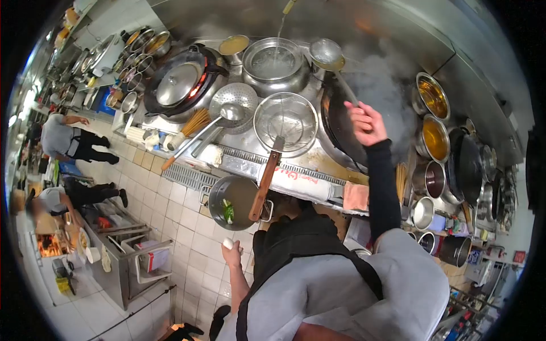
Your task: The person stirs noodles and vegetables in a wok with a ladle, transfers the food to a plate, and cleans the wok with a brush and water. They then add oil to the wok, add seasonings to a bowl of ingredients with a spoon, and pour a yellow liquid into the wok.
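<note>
My right hand [367, 124] is closed around the handle of a ladle [326, 51], whose bowl is over a pot of yellowish liquid [336, 63] at the back of the stove. Below my right forearm a large dark wok [340, 122] gives off steam that hides part of it. Low at my left side, my left hand [232, 254] is closed on a small white object [228, 243]; its kind cannot be made out. Nearest to that hand is a deep pot [219, 196] with some green leaves [228, 211] in it. A wire strainer [286, 122] lies on the stove, its wooden handle reaching over the pot.
Water runs into a round steel pot [250, 69]. Left of it are a perforated skimmer [242, 94], another ladle [230, 112] and a lidded wok [178, 84] above glowing flame. Bowls of amber liquid [435, 139] stand at right. Two people [60, 136] work at far left.
</note>
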